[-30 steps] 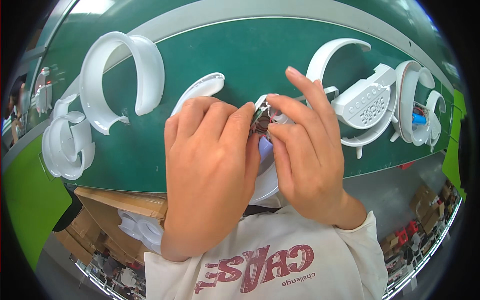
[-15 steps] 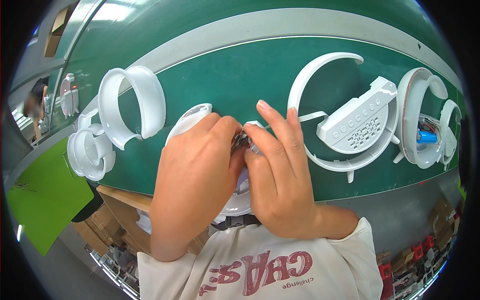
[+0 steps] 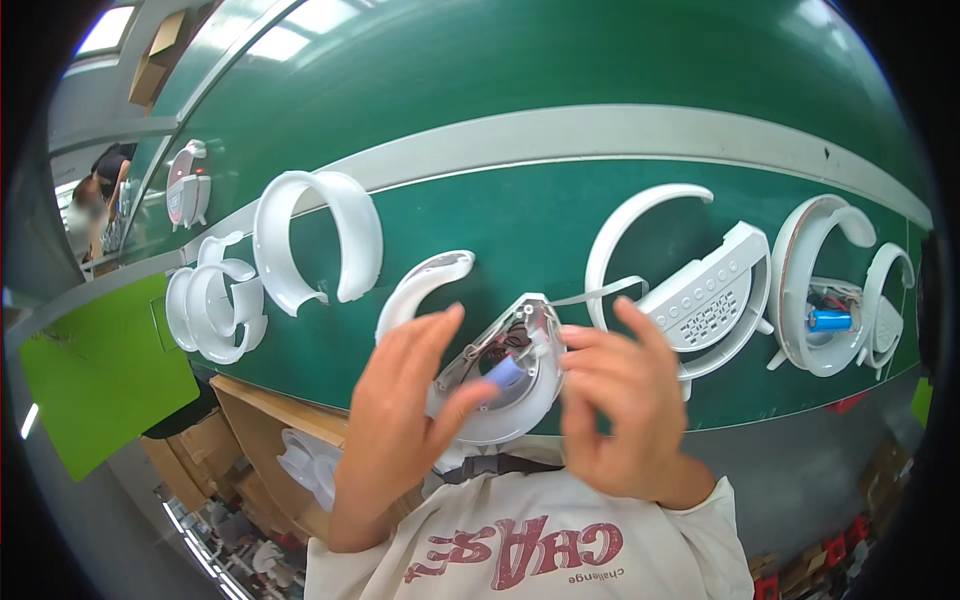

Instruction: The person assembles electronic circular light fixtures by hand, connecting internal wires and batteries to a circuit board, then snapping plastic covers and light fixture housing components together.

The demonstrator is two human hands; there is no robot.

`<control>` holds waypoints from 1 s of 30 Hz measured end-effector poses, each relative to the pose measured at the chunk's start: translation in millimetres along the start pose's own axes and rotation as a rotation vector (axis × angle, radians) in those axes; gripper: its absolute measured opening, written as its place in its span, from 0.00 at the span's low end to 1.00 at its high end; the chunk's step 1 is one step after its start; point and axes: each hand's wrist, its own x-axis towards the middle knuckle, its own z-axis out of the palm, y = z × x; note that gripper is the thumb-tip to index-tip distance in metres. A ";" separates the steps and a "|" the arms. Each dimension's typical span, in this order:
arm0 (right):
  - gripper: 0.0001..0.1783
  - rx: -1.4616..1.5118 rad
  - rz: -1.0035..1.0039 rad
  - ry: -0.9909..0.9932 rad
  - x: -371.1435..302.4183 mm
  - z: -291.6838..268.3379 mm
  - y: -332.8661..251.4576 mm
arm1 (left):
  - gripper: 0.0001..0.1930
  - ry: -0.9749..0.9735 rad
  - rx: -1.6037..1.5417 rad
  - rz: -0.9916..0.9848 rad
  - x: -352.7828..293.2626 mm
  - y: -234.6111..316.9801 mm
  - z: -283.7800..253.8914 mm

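A white curved plastic housing (image 3: 542, 396) lies at the front edge of the table, showing its inside. In it are dark wires (image 3: 512, 343) and a purple cylindrical battery (image 3: 506, 372). My left hand (image 3: 398, 395) is open at its left side, the thumb overlapping the view of the battery. At the housing's right edge is my right hand (image 3: 628, 405), fingers apart and seemingly holding nothing; I cannot tell if its fingertips touch the rim. A flat ribbon cable (image 3: 597, 292) runs from the housing to a white panel with buttons and digit-shaped slots (image 3: 708, 300), which rests by a white ring.
White curved shells (image 3: 360, 235) stand at left, with smaller rings (image 3: 215, 310) beside them. On the right, another housing (image 3: 795, 275) holds a blue battery (image 3: 829, 320). A cardboard box (image 3: 265, 410) sits below the table's edge. A person (image 3: 100, 200) is at the far left.
My hands have drawn apart from close together over the housing, uncovering its wires and battery. Small metallic parts seen between my fingers no longer show there. The view has shifted, so the table appears lower.
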 end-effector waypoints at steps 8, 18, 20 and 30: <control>0.25 -0.588 -0.141 -0.104 47.4 -19.8 -1.4 | 0.45 0.083 -0.015 0.137 -32.5 -19.5 16.6; 0.12 -0.360 -0.351 -0.913 64.6 12.5 -17.2 | 0.19 0.348 0.012 0.261 -55.3 -36.8 20.9; 0.09 -0.355 -0.316 -0.875 63.5 18.9 -18.9 | 0.20 0.390 0.018 0.089 -60.0 -45.0 19.4; 0.09 -0.494 -0.293 -1.111 75.3 31.9 -30.2 | 0.20 -0.022 -0.264 -0.028 -35.8 -58.1 8.3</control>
